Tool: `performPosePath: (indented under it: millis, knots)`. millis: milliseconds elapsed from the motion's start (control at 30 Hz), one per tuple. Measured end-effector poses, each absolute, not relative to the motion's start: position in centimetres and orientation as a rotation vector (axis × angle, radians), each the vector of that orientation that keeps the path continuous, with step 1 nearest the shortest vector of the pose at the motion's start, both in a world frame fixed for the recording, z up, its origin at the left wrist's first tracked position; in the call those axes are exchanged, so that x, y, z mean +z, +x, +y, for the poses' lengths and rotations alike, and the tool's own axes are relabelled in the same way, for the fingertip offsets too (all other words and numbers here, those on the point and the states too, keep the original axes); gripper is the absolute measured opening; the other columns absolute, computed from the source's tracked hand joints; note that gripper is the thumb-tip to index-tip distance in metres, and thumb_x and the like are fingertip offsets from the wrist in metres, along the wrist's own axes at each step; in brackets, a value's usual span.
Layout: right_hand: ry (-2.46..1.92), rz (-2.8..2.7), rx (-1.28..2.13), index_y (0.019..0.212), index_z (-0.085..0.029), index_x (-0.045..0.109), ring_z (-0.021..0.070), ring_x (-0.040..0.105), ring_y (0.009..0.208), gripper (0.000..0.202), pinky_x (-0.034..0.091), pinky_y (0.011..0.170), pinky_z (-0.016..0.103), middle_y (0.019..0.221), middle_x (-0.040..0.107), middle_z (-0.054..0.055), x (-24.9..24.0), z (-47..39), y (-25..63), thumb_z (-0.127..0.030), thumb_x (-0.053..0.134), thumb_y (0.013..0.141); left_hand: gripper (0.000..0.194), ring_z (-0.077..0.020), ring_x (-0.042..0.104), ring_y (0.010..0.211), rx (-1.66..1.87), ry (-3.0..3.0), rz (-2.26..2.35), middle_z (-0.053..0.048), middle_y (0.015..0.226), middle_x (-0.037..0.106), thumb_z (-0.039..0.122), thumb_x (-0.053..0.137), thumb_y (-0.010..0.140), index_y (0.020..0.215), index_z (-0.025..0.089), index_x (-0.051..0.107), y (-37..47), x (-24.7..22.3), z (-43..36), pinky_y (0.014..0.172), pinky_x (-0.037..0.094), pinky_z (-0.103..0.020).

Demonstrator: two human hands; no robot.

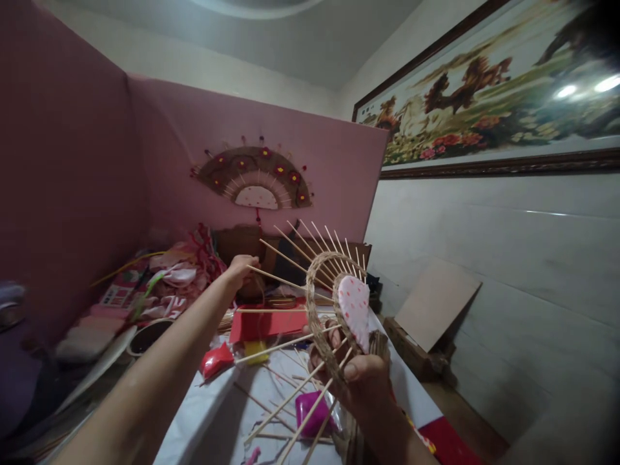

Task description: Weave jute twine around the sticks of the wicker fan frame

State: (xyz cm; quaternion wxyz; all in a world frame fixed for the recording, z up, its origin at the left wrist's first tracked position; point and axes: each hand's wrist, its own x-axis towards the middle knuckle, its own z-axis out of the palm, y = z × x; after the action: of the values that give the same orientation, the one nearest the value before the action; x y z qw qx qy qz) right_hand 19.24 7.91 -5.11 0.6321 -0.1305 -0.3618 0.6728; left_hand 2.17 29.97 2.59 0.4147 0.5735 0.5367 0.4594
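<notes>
A half-made fan (pixel 334 303) is held up over the table, its thin wooden sticks spreading outward from a half-round base. Braided twine (pixel 312 290) arches across the sticks, and a second braid edges the white padded piece with red dots (pixel 354 307). My right hand (pixel 363 381) grips the fan near its lower end, thumb in front and fingers partly hidden behind. With its fingers closed, my left hand (pixel 243 268) is at the outer tip of one stick (pixel 276 276) on the far left side of the fan.
Below lie a red packet (pixel 216 361), a yellow packet (pixel 256 352), a purple packet (pixel 312 413) and loose sticks on the white table (pixel 203 426). A finished fan (pixel 256 174) hangs on the pink partition. Fabric is piled at left; a board (pixel 438 310) leans at right.
</notes>
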Motion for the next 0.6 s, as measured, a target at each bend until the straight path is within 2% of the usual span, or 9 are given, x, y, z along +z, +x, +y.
performPosePath:
  millis: [200,267,367,433,500,567,600]
  knots:
    - [-0.305,-0.825,1.522,0.084,-0.024,0.058,0.0214,0.062,0.080,0.042,0.052,0.072,0.037,0.076,0.066,0.001,-5.3,8.3,19.4,-0.012,0.044,0.046,0.029,-0.0183,0.060,0.086,1.430,1.484,0.908,-0.007,0.104,0.059,0.034,0.047,0.087,0.107,0.015,0.053,1.9,9.2,30.9,0.072,0.051,-0.038]
    - [-0.310,-0.811,1.542,0.083,-0.023,0.059,0.0213,0.062,0.080,0.042,0.052,0.072,0.036,0.075,0.066,0.001,-5.1,8.2,19.4,-0.012,0.043,0.046,0.026,-0.0156,0.061,0.087,1.525,1.530,0.814,-0.006,0.096,0.062,0.034,0.037,0.090,0.097,0.017,0.054,1.7,11.8,30.5,0.073,0.050,-0.033]
    - [-0.318,-0.779,1.559,0.081,-0.023,0.060,0.0215,0.063,0.079,0.041,0.052,0.072,0.036,0.073,0.066,0.001,-4.9,8.0,19.3,-0.012,0.043,0.045,0.035,-0.0158,0.062,0.085,1.514,1.675,0.795,-0.006,0.088,0.065,0.044,0.035,0.086,0.081,0.016,0.054,1.3,14.1,29.7,0.070,0.049,-0.030]
    - [-0.318,-0.777,1.576,0.078,-0.022,0.061,0.0220,0.063,0.078,0.038,0.052,0.071,0.036,0.072,0.066,0.001,-4.8,8.0,19.2,-0.012,0.043,0.046,0.043,-0.0190,0.064,0.077,1.340,1.855,0.923,-0.008,0.079,0.067,0.052,0.036,0.081,0.068,0.015,0.054,0.9,13.4,28.8,0.064,0.049,-0.031]
    - [-0.321,-0.794,1.599,0.076,-0.022,0.061,0.0225,0.063,0.077,0.035,0.052,0.071,0.037,0.072,0.067,0.002,-4.7,8.0,19.2,-0.012,0.044,0.047,0.045,-0.0237,0.063,0.071,1.102,2.048,1.120,-0.009,0.067,0.066,0.056,0.048,0.072,0.060,0.014,0.056,0.7,10.7,27.5,0.060,0.046,-0.034]
    - [-0.326,-0.807,1.609,0.075,-0.022,0.061,0.0224,0.063,0.078,0.033,0.052,0.071,0.037,0.074,0.067,0.002,-4.7,8.0,19.2,-0.013,0.044,0.048,0.035,-0.0265,0.061,0.077,0.935,2.205,1.247,-0.007,0.071,0.067,0.049,0.069,0.053,0.062,0.016,0.061,0.7,6.5,25.5,0.066,0.045,-0.035]
    - [-0.328,-0.808,1.610,0.076,-0.023,0.062,0.0222,0.063,0.079,0.034,0.052,0.071,0.036,0.076,0.067,0.002,-4.7,8.0,19.2,-0.013,0.044,0.049,0.035,-0.0268,0.059,0.083,0.858,2.280,1.291,-0.006,0.079,0.068,0.045,0.073,0.048,0.070,0.019,0.064,0.7,4.2,24.3,0.071,0.044,-0.035]
